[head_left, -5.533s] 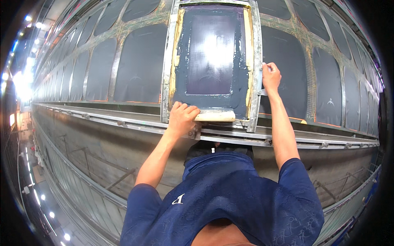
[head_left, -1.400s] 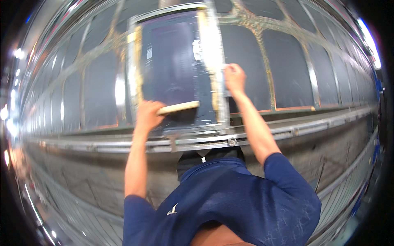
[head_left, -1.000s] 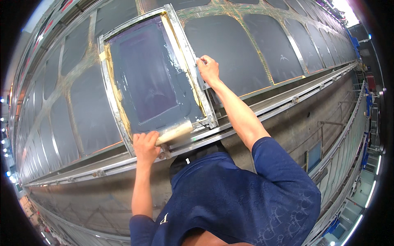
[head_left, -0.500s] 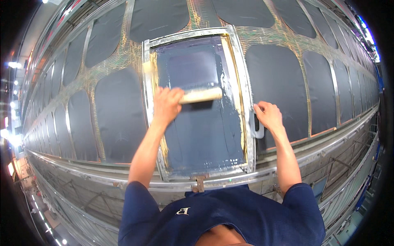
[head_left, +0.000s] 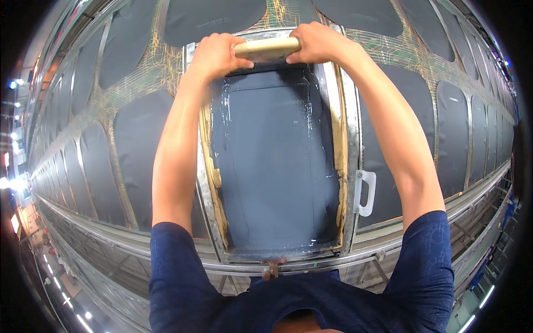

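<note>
Both my hands grip a pale wooden-handled squeegee (head_left: 267, 50), held crosswise at the far end of a screen-printing frame (head_left: 355, 127). My left hand (head_left: 217, 55) is closed round its left end, my right hand (head_left: 317, 43) round its right end. Below the squeegee stretches the screen mesh (head_left: 272, 150), dark and wet-looking, with a rectangular outline and glossy ink streaks along its sides. Yellowish tape (head_left: 216, 183) lines the inner edges of the frame. Where the blade meets the mesh is hidden by the handle and my fingers.
A white handle (head_left: 365, 193) sticks out from the frame's right side. Dark printed panels (head_left: 139, 150) lie in rows on a long table to both sides. A metal rail (head_left: 311, 262) with a rusty bracket (head_left: 271, 269) runs along the near edge, before my body.
My left hand has carried the squeegee to the far end of the screen. My right hand has left the area by the white handle and taken hold of the squeegee's right end.
</note>
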The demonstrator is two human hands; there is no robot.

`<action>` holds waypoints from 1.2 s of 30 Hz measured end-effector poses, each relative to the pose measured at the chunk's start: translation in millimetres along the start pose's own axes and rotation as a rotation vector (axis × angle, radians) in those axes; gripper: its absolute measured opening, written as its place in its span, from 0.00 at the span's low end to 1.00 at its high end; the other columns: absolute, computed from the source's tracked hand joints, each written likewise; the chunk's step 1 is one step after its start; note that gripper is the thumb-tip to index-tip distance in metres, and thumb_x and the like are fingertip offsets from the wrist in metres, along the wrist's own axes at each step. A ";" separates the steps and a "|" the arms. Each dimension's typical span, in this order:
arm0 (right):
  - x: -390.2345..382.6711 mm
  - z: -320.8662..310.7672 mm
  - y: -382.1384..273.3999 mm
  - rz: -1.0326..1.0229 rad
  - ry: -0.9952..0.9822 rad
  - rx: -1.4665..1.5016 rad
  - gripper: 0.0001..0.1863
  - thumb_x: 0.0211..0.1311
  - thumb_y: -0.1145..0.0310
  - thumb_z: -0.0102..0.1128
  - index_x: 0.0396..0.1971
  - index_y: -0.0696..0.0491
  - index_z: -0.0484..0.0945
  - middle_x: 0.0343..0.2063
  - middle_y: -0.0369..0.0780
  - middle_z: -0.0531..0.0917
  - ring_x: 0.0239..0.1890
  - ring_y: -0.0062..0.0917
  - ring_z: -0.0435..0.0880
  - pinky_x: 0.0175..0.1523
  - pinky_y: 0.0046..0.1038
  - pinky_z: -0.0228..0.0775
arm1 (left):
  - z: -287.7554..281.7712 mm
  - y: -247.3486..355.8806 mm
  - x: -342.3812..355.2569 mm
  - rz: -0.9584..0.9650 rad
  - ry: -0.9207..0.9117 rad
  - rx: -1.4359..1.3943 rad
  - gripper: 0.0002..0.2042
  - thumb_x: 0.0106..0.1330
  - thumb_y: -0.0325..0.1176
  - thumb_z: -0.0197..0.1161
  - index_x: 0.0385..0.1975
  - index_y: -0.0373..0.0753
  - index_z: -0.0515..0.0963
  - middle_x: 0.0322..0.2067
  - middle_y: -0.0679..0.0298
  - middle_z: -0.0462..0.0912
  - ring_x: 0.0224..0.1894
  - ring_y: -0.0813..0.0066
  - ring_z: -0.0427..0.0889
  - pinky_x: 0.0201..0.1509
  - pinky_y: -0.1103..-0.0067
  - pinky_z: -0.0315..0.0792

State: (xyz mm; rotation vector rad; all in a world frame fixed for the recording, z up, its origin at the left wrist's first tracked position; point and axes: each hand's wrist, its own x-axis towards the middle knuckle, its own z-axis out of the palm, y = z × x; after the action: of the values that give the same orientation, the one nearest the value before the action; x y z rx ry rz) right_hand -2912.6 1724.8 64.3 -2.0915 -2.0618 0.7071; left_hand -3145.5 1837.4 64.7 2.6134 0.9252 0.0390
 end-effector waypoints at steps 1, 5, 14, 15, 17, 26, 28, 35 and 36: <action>6.2 7.4 7.4 -0.018 0.035 -0.009 0.19 0.51 0.58 0.75 0.36 0.56 0.85 0.27 0.48 0.87 0.35 0.44 0.87 0.42 0.40 0.78 | 3.9 -0.2 1.9 0.001 0.007 0.012 0.24 0.48 0.46 0.80 0.45 0.45 0.87 0.31 0.54 0.88 0.37 0.53 0.87 0.44 0.63 0.78; -0.6 9.6 -9.1 0.019 0.022 -0.022 0.16 0.50 0.61 0.77 0.35 0.56 0.86 0.23 0.46 0.86 0.31 0.41 0.88 0.39 0.39 0.78 | 5.1 7.1 -6.1 -0.059 -0.028 0.051 0.22 0.48 0.47 0.80 0.45 0.50 0.88 0.33 0.57 0.89 0.40 0.53 0.87 0.48 0.63 0.79; -130.2 71.2 -70.5 -0.005 -0.034 -0.057 0.16 0.47 0.59 0.77 0.33 0.53 0.87 0.25 0.48 0.87 0.31 0.45 0.87 0.41 0.40 0.79 | 45.7 54.0 -160.4 0.048 0.030 -0.006 0.18 0.48 0.44 0.78 0.38 0.48 0.88 0.31 0.56 0.88 0.38 0.52 0.87 0.43 0.63 0.80; -154.9 89.2 -80.0 -0.023 -0.034 -0.072 0.16 0.47 0.59 0.77 0.33 0.52 0.87 0.25 0.48 0.87 0.31 0.45 0.87 0.41 0.41 0.80 | 55.2 62.5 -192.6 0.066 0.042 -0.026 0.16 0.47 0.42 0.78 0.36 0.47 0.88 0.29 0.56 0.87 0.36 0.52 0.86 0.43 0.62 0.78; -213.8 114.9 -100.7 -0.015 -0.031 -0.092 0.13 0.47 0.61 0.76 0.31 0.51 0.87 0.24 0.47 0.86 0.32 0.45 0.87 0.43 0.42 0.79 | 69.2 89.3 -251.3 0.126 0.076 -0.036 0.12 0.46 0.38 0.77 0.31 0.47 0.87 0.25 0.59 0.86 0.32 0.53 0.85 0.42 0.62 0.74; -334.3 167.7 -154.8 -0.074 0.047 -0.072 0.06 0.47 0.64 0.73 0.26 0.48 0.86 0.25 0.40 0.85 0.38 0.37 0.84 0.49 0.39 0.70 | 90.7 134.6 -377.3 0.136 0.023 -0.053 0.11 0.47 0.30 0.74 0.32 0.47 0.86 0.30 0.69 0.86 0.34 0.66 0.81 0.45 0.69 0.67; -305.0 149.4 -144.7 -0.064 -0.002 -0.109 0.06 0.48 0.64 0.73 0.25 0.48 0.86 0.25 0.40 0.85 0.38 0.37 0.84 0.49 0.39 0.70 | 86.6 119.4 -344.7 0.138 0.085 -0.055 0.10 0.47 0.31 0.74 0.31 0.47 0.86 0.29 0.69 0.86 0.34 0.66 0.81 0.45 0.68 0.67; -111.5 57.4 -58.6 -0.040 0.106 -0.218 0.14 0.47 0.57 0.75 0.29 0.52 0.87 0.30 0.45 0.87 0.41 0.42 0.86 0.49 0.44 0.77 | 32.4 38.3 -129.0 0.112 0.087 0.071 0.11 0.53 0.42 0.75 0.36 0.52 0.87 0.31 0.65 0.88 0.40 0.63 0.86 0.49 0.65 0.70; -86.1 43.8 -44.9 -0.003 0.064 -0.208 0.15 0.47 0.56 0.75 0.30 0.52 0.87 0.32 0.46 0.88 0.42 0.42 0.87 0.49 0.44 0.78 | 21.7 33.8 -100.9 0.076 0.045 0.065 0.13 0.52 0.44 0.75 0.37 0.52 0.87 0.32 0.63 0.89 0.40 0.62 0.86 0.52 0.65 0.71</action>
State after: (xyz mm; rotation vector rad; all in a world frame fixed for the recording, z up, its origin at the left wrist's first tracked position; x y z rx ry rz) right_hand -2968.2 1633.9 64.4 -2.1839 -2.1865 0.4346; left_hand -3201.1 1744.1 65.8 2.7176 0.8555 0.0896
